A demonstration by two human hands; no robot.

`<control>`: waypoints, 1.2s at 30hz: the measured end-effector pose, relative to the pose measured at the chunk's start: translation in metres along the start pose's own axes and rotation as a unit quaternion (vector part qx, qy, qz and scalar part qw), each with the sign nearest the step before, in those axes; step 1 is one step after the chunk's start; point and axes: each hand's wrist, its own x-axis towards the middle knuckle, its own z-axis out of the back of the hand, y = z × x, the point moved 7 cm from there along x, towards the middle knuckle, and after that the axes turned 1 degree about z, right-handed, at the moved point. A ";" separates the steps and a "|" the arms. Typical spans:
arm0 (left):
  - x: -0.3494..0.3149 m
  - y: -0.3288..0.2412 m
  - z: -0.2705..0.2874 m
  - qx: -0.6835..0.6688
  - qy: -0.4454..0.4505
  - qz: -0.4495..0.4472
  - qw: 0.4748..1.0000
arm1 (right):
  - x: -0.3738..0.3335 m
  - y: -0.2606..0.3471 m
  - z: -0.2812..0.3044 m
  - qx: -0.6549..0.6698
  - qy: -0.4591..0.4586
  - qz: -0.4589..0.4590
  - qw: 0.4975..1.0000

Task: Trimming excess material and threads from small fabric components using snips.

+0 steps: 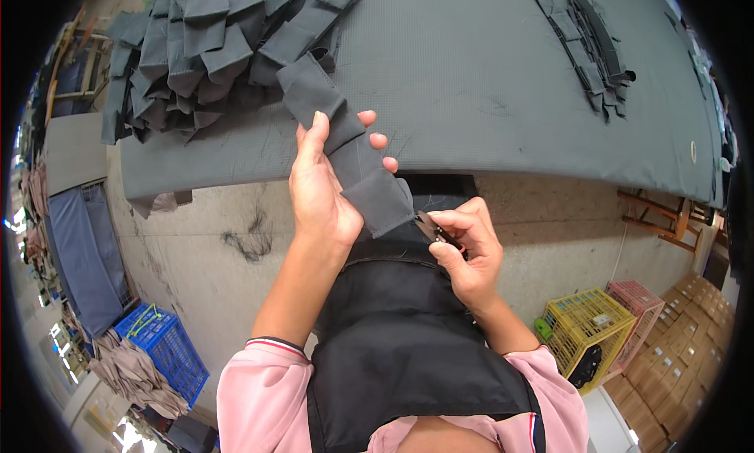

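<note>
A chain of dark grey stitched fabric pieces point(380, 199) lies across the palm of my left hand point(323, 188). My left thumb and fingers are curled around its sides, and its upper end reaches back toward the heap on the table. In my right hand point(470, 253) is a small pair of thread snips point(428, 226), gripped between thumb and fingers. The blades point at the lower right corner of the nearest fabric piece. Whether they touch a thread there is too small to tell.
A large heap of similar grey pieces point(196, 49) covers the left of the cloth-covered table point(440, 84). A smaller bundle of dark strips point(585, 52) lies far right. Blue point(169, 351) and yellow crates point(589, 327) stand on the floor either side. Cartons point(683, 351) are stacked right.
</note>
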 end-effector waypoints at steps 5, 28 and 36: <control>0.002 0.002 0.002 -0.024 0.011 0.013 1.000 | 0.001 0.000 -0.001 -0.015 0.004 0.017 1.000; 0.002 0.001 -0.001 0.027 0.064 0.016 0.997 | 0.006 -0.003 -0.002 0.113 0.030 -0.062 0.991; -0.004 0.007 -0.015 0.125 0.162 0.031 0.978 | 0.031 0.032 -0.031 -0.150 0.130 0.175 0.965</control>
